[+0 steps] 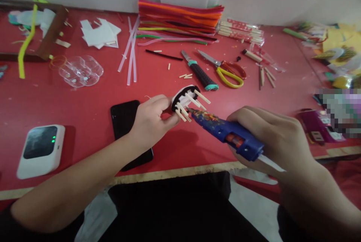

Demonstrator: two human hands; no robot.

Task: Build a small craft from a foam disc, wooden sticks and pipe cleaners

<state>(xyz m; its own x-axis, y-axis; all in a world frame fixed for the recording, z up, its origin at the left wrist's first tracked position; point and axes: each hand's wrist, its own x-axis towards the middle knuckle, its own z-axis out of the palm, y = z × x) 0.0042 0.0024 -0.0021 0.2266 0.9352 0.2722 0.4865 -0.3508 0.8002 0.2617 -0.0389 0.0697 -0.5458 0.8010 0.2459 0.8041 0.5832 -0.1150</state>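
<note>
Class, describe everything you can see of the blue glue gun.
The glue gun has a blue, plastic-looking body with an orange-red part near the grip and a pale glue stick protruding from its rear. Its front is speckled with coloured bits. The right hand wraps around it, holding it tilted above the red table, nozzle pointing at the wooden sticks of the round piece held by the left hand. Whether the tip touches them is unclear.
</note>
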